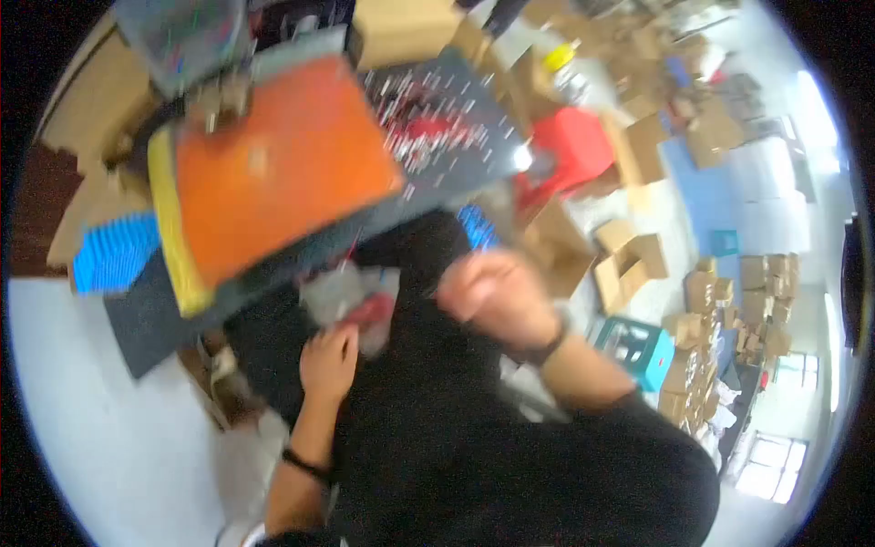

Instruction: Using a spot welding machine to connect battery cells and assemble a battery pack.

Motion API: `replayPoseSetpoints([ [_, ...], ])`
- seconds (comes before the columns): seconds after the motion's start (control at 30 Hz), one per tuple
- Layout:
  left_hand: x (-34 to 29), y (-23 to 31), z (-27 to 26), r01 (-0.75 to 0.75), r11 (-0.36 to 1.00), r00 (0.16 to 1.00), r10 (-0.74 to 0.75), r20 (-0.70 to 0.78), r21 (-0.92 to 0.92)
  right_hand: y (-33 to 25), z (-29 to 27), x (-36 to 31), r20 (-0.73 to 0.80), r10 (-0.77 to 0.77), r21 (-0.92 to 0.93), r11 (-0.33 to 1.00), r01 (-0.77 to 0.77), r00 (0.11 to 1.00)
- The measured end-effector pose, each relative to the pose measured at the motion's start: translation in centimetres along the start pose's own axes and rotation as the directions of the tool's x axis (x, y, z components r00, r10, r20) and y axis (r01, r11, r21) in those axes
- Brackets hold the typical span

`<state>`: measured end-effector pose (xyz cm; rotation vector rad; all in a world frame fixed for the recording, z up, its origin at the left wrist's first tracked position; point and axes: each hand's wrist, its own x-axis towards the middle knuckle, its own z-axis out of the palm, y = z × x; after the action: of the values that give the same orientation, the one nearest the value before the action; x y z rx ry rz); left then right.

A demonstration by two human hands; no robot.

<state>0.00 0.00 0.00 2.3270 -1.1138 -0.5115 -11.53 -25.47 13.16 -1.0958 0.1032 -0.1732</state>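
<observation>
Hands, two, both yours. Left hand (330, 360): below the worktop's near edge, its grip closed on the lower part of a plastic bag. Right hand (492, 292): raised to the right of the bag and apart from it, fingers curled; blur hides the grip, so you cannot tell whether it holds anything.

Plastic bag (333, 296), one, clear, showing red toward its right side; in front of your black clothing (437, 438).

Dark wristbands (306, 467), two, one on each of your wrists.

Worktop (447, 189), one, dark, set at a slant before you. On it: orange sheet (283, 173), one, with one yellow strip (170, 223) along its left edge; small red and pale pieces (428, 128), scattered to the sheet's right, too blurred to count.

Blue basket (118, 251), one, left of the sheet. Clear bin (182, 41), one, beyond it.

To your right: red container (574, 150), one; yellow-topped bottle (563, 68), one; teal crate (649, 351), one; cardboard boxes (629, 264), many, uncounted.
</observation>
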Motion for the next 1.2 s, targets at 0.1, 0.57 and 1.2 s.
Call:
replayPoseSetpoints([
  [0.1,1.2,-0.4,-2.0,0.017,0.997,0.997,-0.023,-0.079,-0.076,4.3,-0.1,0.5,-0.119,0.318,-0.167,0.927,-0.335,0.941],
  [0.57,1.4,0.5,-1.2,0.076,0.99,0.988,-0.091,-0.125,-0.122,12.4,-2.7,-5.8,-0.126,0.095,-0.942,0.3,-0.149,0.987],
  [1.2,0.1,-0.6,-0.7,0.052,0.994,0.97,-0.072,-0.23,-0.091,13.2,-1.9,-5.6,0.027,0.095,-0.995,0.097,0.018,0.995],
])
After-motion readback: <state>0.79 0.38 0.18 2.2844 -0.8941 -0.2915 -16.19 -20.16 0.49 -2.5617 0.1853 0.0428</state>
